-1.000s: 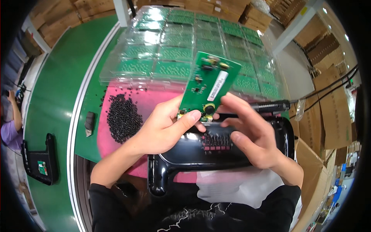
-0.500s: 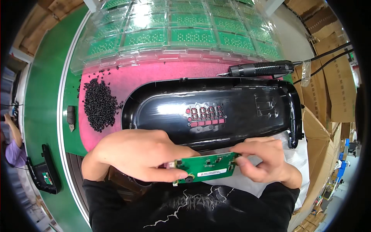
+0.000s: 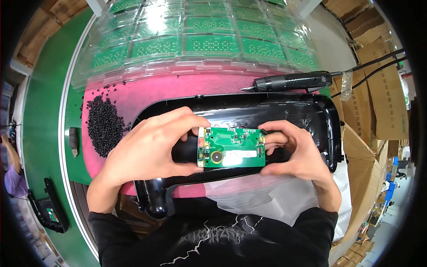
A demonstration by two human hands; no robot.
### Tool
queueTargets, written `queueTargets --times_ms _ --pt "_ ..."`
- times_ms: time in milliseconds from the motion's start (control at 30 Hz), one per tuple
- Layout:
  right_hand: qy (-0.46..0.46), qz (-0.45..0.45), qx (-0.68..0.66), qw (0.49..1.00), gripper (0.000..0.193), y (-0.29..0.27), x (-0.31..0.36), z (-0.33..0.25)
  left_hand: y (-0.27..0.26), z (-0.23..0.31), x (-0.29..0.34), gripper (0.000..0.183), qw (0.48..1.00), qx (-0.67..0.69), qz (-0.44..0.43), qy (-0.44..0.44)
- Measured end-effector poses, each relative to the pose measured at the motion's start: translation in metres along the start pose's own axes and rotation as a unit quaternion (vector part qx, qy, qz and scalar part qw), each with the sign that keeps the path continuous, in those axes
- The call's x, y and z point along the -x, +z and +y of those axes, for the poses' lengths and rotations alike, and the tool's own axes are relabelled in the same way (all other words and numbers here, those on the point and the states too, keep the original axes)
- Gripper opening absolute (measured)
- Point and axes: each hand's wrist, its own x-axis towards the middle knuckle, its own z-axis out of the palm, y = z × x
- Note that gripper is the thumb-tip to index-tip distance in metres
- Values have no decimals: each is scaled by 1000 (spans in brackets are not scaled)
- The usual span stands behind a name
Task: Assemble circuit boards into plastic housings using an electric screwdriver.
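Note:
A green circuit board (image 3: 231, 147) with a round black buzzer, edge connectors and a white label is held level between both hands. My left hand (image 3: 153, 144) pinches its left edge between thumb and fingers. On the opposite edge, my right hand (image 3: 293, 151) grips with its thumb low and fingers at the top corner. Beneath the board lies a glossy black plastic housing (image 3: 178, 105), inner side up. The board hides the digit-shaped cutouts in the housing's middle. Whether board and housing touch, I cannot tell.
Black screws (image 3: 104, 127) are heaped on the pink mat (image 3: 151, 86). An electric screwdriver (image 3: 289, 82) lies behind the housing. Clear trays of circuit boards (image 3: 209, 44) are stacked at the back. Cardboard boxes (image 3: 378, 98) stand right. A person (image 3: 15, 178) is at far left near another housing (image 3: 51, 211).
Both hands have carried the circuit board forward from near my chest to over the middle of the housing. The board has tipped so its component side faces up more fully.

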Motion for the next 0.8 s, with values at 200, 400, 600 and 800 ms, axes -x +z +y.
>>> queueTargets --times_ms 200,400,600,800 --pt "-188 22 270 944 68 -8 -30 18 8 -6 -3 64 995 -84 5 -53" --pt "-190 11 331 924 65 -2 -32 21 9 -5 -4 65 991 -119 -2 -62" --pt "-181 13 341 922 65 -1 -32 21 10 -8 -5 66 990 -121 -3 -66" --pt "-181 13 341 922 65 1 -33 21 1 -5 -7 65 988 -124 -57 -73"
